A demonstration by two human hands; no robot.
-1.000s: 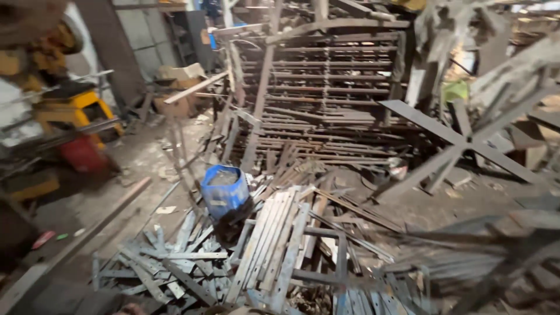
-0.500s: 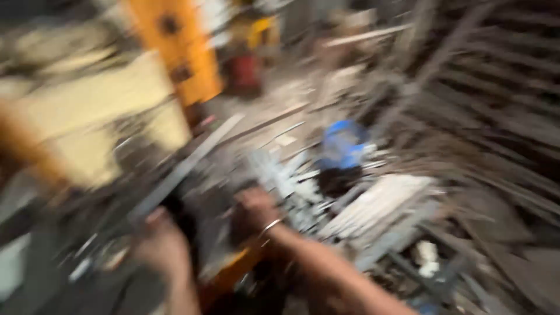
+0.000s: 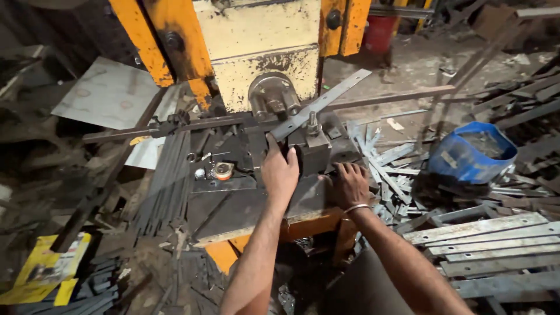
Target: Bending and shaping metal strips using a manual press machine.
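My left hand grips the near end of a flat grey metal strip. The strip slants up to the right across the die block of a yellow and orange press. A round steel punch head sits just above the strip's near end. My right hand, with a thin bangle at the wrist, rests palm down on the dark press bed right of the die, fingers spread and holding nothing.
A blue bucket stands on the floor to the right among cut strips. Stacked flat bars lie at lower right, dark bars left of the bed. A long rod crosses behind the die. Yellow paper lies lower left.
The view swung from the scrap pile and blue bucket round to the press. Both my hands came into view and now sit at the die.
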